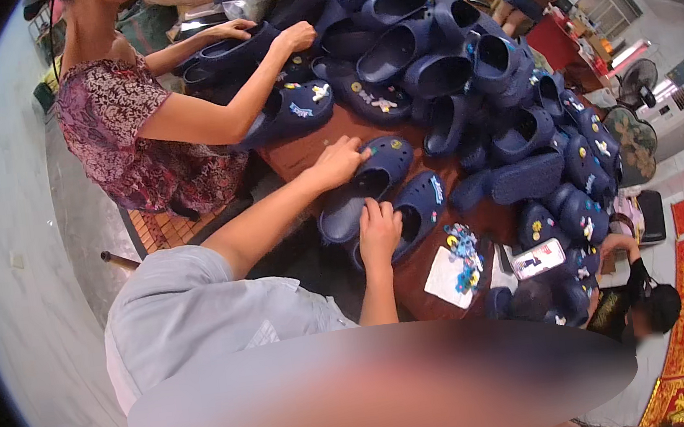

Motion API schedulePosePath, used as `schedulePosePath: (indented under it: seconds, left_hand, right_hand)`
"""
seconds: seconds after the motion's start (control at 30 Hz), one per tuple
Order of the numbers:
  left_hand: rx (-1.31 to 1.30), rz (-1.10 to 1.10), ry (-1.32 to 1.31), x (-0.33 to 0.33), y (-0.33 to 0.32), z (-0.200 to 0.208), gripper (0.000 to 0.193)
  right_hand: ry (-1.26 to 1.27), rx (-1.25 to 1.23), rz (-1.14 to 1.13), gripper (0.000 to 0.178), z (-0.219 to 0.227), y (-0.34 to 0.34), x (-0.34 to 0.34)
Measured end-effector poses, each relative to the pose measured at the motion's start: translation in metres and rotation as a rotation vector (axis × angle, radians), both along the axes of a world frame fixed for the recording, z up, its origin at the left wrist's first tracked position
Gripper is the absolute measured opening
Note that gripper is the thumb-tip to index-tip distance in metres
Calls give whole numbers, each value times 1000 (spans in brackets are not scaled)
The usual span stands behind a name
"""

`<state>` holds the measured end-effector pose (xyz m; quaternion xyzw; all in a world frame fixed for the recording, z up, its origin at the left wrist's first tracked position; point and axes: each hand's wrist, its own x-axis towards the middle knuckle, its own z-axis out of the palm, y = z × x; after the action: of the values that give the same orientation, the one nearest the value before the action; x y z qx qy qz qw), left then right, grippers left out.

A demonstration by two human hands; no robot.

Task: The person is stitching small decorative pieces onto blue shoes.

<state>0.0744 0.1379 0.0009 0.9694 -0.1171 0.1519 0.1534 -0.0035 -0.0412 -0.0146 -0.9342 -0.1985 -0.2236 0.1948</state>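
Gripping navy perforated foam clog (370,181) at brown table (299,152)'s edge, half-curled left hand (340,164) at 11 o'clock, bent right hand (380,231) at 5, presumably steadying it. Note multicoloured plastic charms (465,252) at 4, likely for reach.

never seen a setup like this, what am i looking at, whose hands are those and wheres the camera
There is no machine here: these are a person's bare hands, seen by a wide fisheye camera on their head, looking down, so straight edges bend. The left hand and right hand both touch one blue clog; a second clog sits beside it. On the brown table are a pile of clogs and small colourful charms, with a phone nearby. The co-worker also handles clogs.
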Motion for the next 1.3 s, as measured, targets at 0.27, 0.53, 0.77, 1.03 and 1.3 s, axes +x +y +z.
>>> schedulePosePath:
  seconds: [0.27, 0.53, 0.77, 1.03, 1.3]
  left_hand:
    - [12, 7, 33, -8, 4, 2, 41]
    - [-376, -516, -282, -89, -33, 129, 42]
    - [-468, -1177, -568, -199, -50, 266, 37]
    - [-430, -1224, -575, -238, -40, 302, 34]
    - [-420, -1107, -443, -228, -42, 276, 31]
  right_hand:
    - [41, 60, 74, 33, 18, -3, -23]
    - [-14, 184, -14, 32, 4, -15, -64]
    - [140, 901, 142, 29, -12, -13, -67]
    - [-129, 206, -9, 26, -2, -19, -66]
    - [-110, 174, -2, 25, -3, -15, -55]
